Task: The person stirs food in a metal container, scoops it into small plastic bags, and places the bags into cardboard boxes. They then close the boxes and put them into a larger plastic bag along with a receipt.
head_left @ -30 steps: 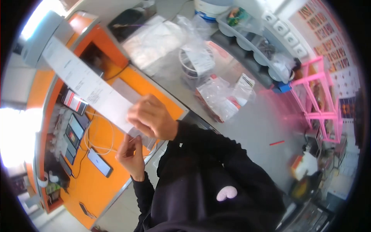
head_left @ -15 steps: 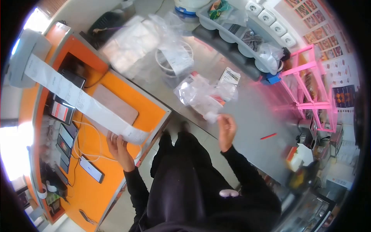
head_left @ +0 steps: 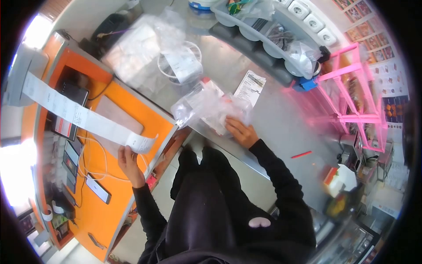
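Observation:
At the orange desk, my left hand (head_left: 129,165) has its fingers at the lower edge of a long paper receipt (head_left: 83,113), near its curled loose end. The paper strip runs up to a grey printer (head_left: 25,77). On the metal counter, my right hand (head_left: 242,133) lies with its fingers stretched over a clear plastic bag (head_left: 209,103). Red and white contents show dimly through the plastic. Just beyond the bag lies a printed slip (head_left: 251,88). A white-rimmed clear container (head_left: 200,61) with a paper slip stands behind the bag.
Several phones and white cables lie on the orange desk (head_left: 94,220), along with a tablet (head_left: 66,125). A grey bin rack (head_left: 268,44), a pink rack (head_left: 347,88) and a red stick (head_left: 301,155) are at the right. A white packet (head_left: 132,46) lies at the back.
My right hand has moved left and away from me onto the plastic bag, its fingers now lying over it. More of the printed slip shows. My left hand stays at the receipt.

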{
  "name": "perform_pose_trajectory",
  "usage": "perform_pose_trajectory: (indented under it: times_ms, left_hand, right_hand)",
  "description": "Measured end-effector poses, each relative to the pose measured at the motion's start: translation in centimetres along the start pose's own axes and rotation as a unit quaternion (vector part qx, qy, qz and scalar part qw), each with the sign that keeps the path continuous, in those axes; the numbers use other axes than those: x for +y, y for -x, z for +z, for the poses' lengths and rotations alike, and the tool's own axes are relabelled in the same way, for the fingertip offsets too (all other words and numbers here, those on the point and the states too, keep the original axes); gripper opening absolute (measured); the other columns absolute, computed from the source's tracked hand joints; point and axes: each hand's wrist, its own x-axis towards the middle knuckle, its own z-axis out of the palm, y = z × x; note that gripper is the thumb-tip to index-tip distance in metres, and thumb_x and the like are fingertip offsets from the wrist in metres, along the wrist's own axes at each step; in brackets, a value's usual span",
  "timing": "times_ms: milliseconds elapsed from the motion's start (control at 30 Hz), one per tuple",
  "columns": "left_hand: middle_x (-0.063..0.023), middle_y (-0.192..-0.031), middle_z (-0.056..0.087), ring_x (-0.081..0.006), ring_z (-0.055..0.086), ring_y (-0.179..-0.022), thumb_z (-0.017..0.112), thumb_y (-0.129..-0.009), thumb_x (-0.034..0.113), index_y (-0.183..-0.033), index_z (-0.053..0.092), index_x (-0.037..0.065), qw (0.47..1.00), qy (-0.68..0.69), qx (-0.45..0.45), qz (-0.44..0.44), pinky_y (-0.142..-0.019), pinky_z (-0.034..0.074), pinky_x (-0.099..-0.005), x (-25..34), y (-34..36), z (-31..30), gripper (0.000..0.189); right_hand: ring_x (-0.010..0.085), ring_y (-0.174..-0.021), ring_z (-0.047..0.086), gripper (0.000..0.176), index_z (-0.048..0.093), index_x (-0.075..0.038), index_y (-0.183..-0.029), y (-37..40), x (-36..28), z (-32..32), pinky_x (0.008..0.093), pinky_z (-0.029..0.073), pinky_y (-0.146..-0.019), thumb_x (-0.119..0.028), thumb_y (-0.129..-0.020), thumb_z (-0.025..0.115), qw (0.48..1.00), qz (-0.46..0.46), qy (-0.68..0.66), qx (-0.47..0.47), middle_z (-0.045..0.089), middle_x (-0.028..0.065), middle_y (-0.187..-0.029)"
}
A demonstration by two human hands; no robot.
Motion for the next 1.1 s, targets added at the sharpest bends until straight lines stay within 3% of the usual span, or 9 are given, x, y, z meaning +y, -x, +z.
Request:
perform_pose_trajectory:
  times_ms: [200,300,400,500,700,800,900,1000,1100]
  left_hand:
    - [-0.0023,-0.095,0.055,-0.0105,0.053,-0.089,0.053,-0.093,0.016,-0.102,0.053,0.004,1.000,0.006,0.021,0.006,-0.078,0.044,-0.0252,-0.2,1.0,0.8,0.016]
    - [-0.0019,-0.094,0.055,-0.0101,0.052,-0.088,0.052,-0.093,0.016,-0.101,0.054,0.004,0.999,-0.005,0.032,0.009,-0.078,0.044,-0.0251,0.1,1.4,1.0,0.015]
    - [-0.0015,-0.092,0.055,-0.0096,0.052,-0.087,0.051,-0.093,0.016,-0.100,0.054,0.004,1.000,-0.006,0.019,0.014,-0.077,0.044,-0.0248,-0.3,1.0,0.8,0.014]
    - [-0.0016,-0.090,0.055,-0.0094,0.052,-0.085,0.051,-0.094,0.017,-0.099,0.054,0.003,1.000,-0.005,0.011,0.018,-0.077,0.045,-0.0247,0.1,0.8,1.6,0.015]
    - [-0.0035,-0.090,0.056,-0.0109,0.054,-0.088,0.050,-0.093,0.016,-0.099,0.054,0.002,1.000,0.006,-0.003,0.011,-0.080,0.045,-0.0256,-1.0,0.3,0.5,0.016]
    - [-0.0042,-0.092,0.056,-0.0108,0.054,-0.090,0.051,-0.093,0.015,-0.101,0.054,0.001,0.999,0.041,0.015,0.005,-0.081,0.045,-0.0252,-0.9,-0.1,0.7,0.017]
    - [-0.0044,-0.092,0.056,-0.0104,0.054,-0.090,0.052,-0.092,0.015,-0.104,0.053,0.001,0.998,0.061,0.018,0.007,-0.080,0.044,-0.0244,0.1,0.1,1.2,0.019]
    - [-0.0038,-0.093,0.056,-0.0101,0.053,-0.090,0.053,-0.091,0.015,-0.106,0.054,0.000,0.998,0.057,-0.001,0.005,-0.080,0.043,-0.0240,-0.6,-0.5,0.2,0.021]
    - [-0.0031,-0.091,0.056,-0.0094,0.053,-0.088,0.053,-0.091,0.014,-0.103,0.055,0.000,0.999,0.049,0.020,0.000,-0.078,0.043,-0.0237,-1.0,-0.8,-0.1,0.018]
  right_hand:
    - [0.0309,-0.088,0.060,0.070,0.043,-0.012,-0.133,-2.5,-1.5,-0.8,0.0392,0.048,-0.076,-0.046,-0.075,0.065,0.995,0.070,-0.033,0.063,0.050,0.0152,-0.126]
    - [0.0329,-0.096,0.057,0.086,0.033,-0.012,-0.140,-3.3,-3.7,-1.1,0.0424,0.047,-0.080,-0.054,-0.072,0.065,0.991,0.132,-0.010,-0.002,0.049,0.0167,-0.124]
    - [0.0424,-0.117,0.042,0.087,0.035,-0.012,-0.138,-2.5,-4.0,-0.5,0.0464,0.035,-0.098,-0.051,-0.068,0.069,0.963,0.201,-0.091,-0.152,0.037,0.0228,-0.134]
    - [0.0428,-0.115,0.043,0.078,0.043,-0.013,-0.133,-4.0,-4.5,-3.2,0.0466,0.037,-0.096,-0.050,-0.070,0.069,0.956,0.204,-0.108,-0.179,0.038,0.0235,-0.133]
    - [0.0372,-0.116,0.042,0.060,0.055,-0.003,-0.114,-7.9,-3.3,-2.3,0.0491,0.029,-0.096,-0.042,-0.070,0.071,0.940,0.272,-0.167,0.124,0.053,0.0181,-0.115]
    - [0.0373,-0.113,0.045,0.048,0.056,-0.003,-0.110,-10.4,-4.5,-0.2,0.0470,0.033,-0.095,-0.031,-0.074,0.068,0.950,0.285,-0.089,0.095,0.053,0.0167,-0.117]
    - [0.0356,-0.109,0.049,0.036,0.058,-0.003,-0.107,-10.9,-3.8,2.4,0.0439,0.036,-0.095,-0.023,-0.078,0.064,0.930,0.290,-0.206,0.091,0.056,0.0170,-0.113]
    - [0.0381,-0.104,0.053,0.030,0.060,0.001,-0.103,-10.7,-4.7,-0.3,0.0431,0.041,-0.093,-0.004,-0.074,0.053,0.923,0.243,-0.258,0.151,0.058,0.0208,-0.110]
    - [0.0308,-0.107,0.054,0.035,0.055,0.008,-0.111,-8.6,-2.4,-0.1,0.0396,0.038,-0.096,-0.003,-0.079,0.049,0.875,0.329,-0.210,0.286,0.058,0.0208,-0.112]
